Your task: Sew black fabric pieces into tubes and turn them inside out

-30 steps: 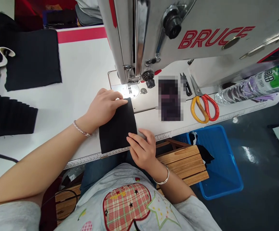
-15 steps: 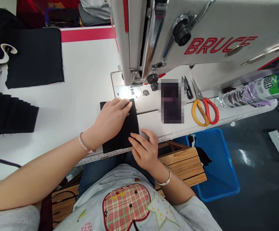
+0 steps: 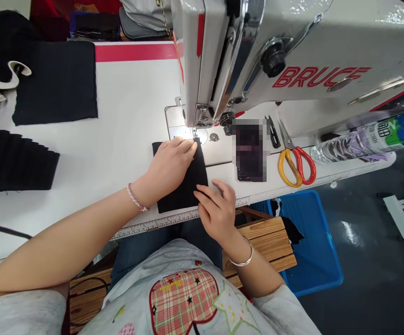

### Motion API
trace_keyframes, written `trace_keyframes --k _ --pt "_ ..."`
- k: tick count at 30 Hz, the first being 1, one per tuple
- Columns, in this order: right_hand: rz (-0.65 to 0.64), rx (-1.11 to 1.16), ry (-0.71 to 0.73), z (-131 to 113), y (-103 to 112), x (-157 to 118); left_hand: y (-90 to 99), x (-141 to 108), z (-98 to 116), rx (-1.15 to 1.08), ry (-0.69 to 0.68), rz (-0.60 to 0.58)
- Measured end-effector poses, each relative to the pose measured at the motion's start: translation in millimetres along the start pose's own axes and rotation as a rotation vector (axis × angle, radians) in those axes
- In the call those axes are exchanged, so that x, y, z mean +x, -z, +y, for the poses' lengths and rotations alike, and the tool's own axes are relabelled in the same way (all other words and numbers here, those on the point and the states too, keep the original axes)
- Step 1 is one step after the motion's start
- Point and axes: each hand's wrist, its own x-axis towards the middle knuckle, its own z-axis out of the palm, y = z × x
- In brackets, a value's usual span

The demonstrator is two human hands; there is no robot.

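A piece of black fabric [image 3: 182, 197] lies flat on the white table in front of the sewing machine's presser foot [image 3: 195, 133]. My left hand [image 3: 172, 163] presses on it from above, thumb and fingers together at its far right corner, close to the foot. Part of the fabric is hidden under that hand. At the fabric's right edge, the fingertips of my right hand [image 3: 218, 209] touch lightly, with the fingers spread apart. The sewing machine [image 3: 306, 46] towers over the far side of the fabric.
Right of the fabric lie a blurred phone [image 3: 250, 153], black thread snips [image 3: 274, 132], scissors [image 3: 296, 163] and a plastic bottle [image 3: 369, 135]. Stacked black pieces [image 3: 16, 160] and a larger black cloth [image 3: 57, 81] lie left. Below right stands a blue basket [image 3: 318, 260].
The black fabric has slid forward to the presser foot, its near edge moving off the ruler strip. Both hands have moved forward with it. The camera view has shifted slightly.
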Motion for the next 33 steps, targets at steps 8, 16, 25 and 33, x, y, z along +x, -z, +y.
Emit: trace_keyframes --k 8,16,25,33 --pt "0.028 -0.037 0.007 -1.6 -1.5 8.2 -6.8 0.4 -5.3 -0.028 0.031 0.072" --pt "0.019 -0.079 0.000 0.2 -6.4 6.7 -8.3 1.4 -8.2 -0.084 0.044 0.074" --pt "0.031 -0.099 0.003 0.8 -7.7 7.1 -8.3 1.0 -8.7 -0.149 0.056 0.079" --pt "0.044 -0.086 -0.005 -0.1 -8.0 7.9 -8.4 1.3 -8.7 -0.138 0.066 0.076"
